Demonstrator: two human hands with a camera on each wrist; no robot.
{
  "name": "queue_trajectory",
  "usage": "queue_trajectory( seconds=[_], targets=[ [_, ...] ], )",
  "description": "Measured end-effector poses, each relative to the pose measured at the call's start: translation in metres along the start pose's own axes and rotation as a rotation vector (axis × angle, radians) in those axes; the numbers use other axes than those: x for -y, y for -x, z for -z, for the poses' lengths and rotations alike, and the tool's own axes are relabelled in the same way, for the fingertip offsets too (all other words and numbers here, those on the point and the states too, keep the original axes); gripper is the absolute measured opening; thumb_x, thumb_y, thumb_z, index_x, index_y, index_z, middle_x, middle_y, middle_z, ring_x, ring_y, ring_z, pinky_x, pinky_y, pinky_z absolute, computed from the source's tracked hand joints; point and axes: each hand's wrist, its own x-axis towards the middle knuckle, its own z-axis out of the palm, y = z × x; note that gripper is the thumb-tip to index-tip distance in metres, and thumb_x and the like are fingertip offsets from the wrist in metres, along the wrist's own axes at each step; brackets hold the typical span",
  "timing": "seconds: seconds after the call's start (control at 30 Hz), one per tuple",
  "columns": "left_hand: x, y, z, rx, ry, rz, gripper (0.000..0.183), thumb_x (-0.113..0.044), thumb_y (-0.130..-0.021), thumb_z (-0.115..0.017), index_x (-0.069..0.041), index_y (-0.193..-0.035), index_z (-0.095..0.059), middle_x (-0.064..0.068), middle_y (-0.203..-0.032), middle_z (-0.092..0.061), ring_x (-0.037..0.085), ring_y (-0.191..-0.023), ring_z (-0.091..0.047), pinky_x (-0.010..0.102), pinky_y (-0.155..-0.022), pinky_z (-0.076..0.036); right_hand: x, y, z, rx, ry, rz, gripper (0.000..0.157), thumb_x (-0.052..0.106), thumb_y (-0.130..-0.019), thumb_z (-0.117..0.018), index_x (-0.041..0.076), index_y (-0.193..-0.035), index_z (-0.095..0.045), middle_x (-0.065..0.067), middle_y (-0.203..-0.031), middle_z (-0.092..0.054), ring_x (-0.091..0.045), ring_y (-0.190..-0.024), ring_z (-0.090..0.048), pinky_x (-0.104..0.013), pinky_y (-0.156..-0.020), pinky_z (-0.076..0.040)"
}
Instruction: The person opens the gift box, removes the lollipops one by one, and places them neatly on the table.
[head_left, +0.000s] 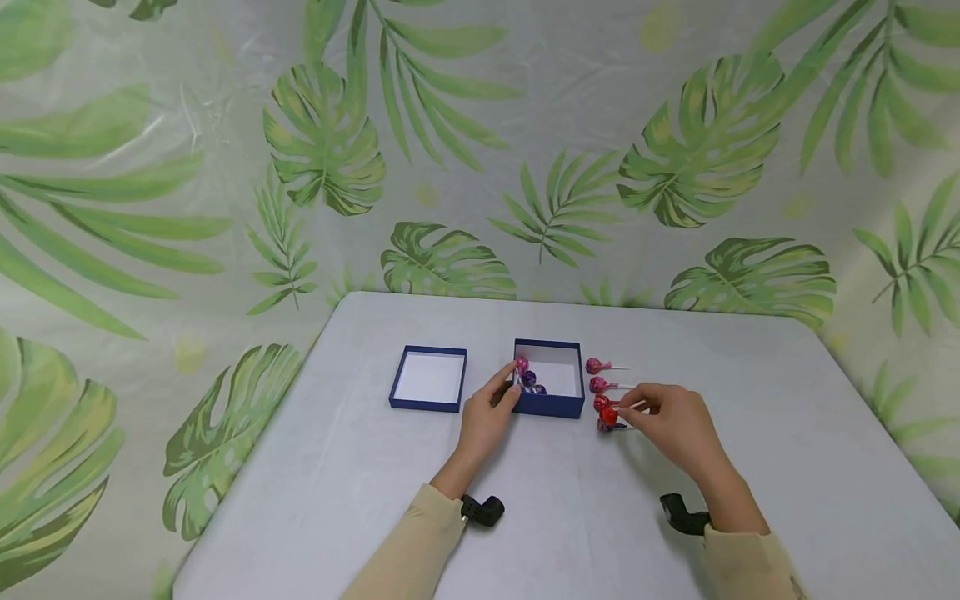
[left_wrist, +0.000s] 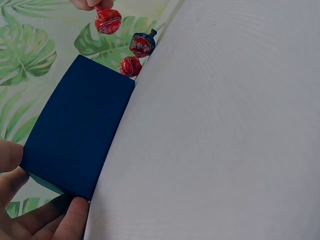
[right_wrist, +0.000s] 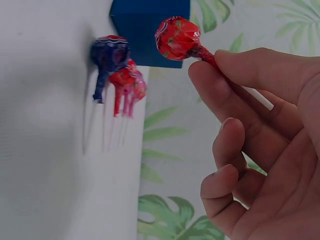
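Pinching a red lollipop point(right_wrist: 177, 39) just below its wrapped head, the right hand point(head_left: 667, 423) has thumb and forefinger together on the twisted wrapper, the other fingers curled. From the head, the sweet overlaps the near end of a row of lollipops point(head_left: 597, 384) to the right of the blue box point(head_left: 547, 406); both wrist views show it apart from them, raised over the table point(head_left: 562, 508). The right wrist view also brings out the dark blue wrapper of the nearest lollipop point(right_wrist: 110, 55), with red and pink ones behind it.

Along the box's left side, the left hand point(head_left: 486, 421) grips with fingers and thumb. Its wrist view gives a plain outer wall and the fingertips at the box's edges, but nothing of the inside; only the head view reveals pink and purple lollipops point(head_left: 528, 377) at the left of the white interior.

Also seen only from the head are a shallow blue-edged tray point(head_left: 431, 377) left of the box and beige sleeves point(head_left: 412, 546) behind black wrist devices point(head_left: 483, 511). Leaf-patterned sheeting point(head_left: 450, 192) rises beyond the table.
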Motion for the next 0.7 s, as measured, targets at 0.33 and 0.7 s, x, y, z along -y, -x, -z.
queue_trajectory(
  seconds=[0.33,0.7],
  targets=[
    [0.000,0.001,0.001,0.002,0.002,0.006,0.046,-0.038,-0.102,-0.058,-0.031,-0.147,-0.054,0.004,-0.134,-0.064,0.020,-0.122,-0.060,0.043,-0.102,-0.048,-0.010,0.007,-0.008,0.078,-0.035,-0.069,0.004,0.024,-0.089,-0.077,0.022,-0.091,-0.076,0.001,-0.094,-0.072,-0.022,-0.088,-0.063,-0.033,-0.066,-0.049],
    [0.001,0.000,0.000,-0.004,0.000,0.003,0.045,-0.036,-0.103,-0.058,-0.031,-0.147,-0.054,0.005,-0.134,-0.064,0.021,-0.123,-0.060,0.044,-0.103,-0.048,-0.018,0.007,-0.015,0.158,-0.071,-0.091,0.004,0.024,-0.087,-0.079,0.021,-0.088,-0.076,0.000,-0.098,-0.072,-0.020,-0.088,-0.062,-0.036,-0.070,-0.050]
  ],
)
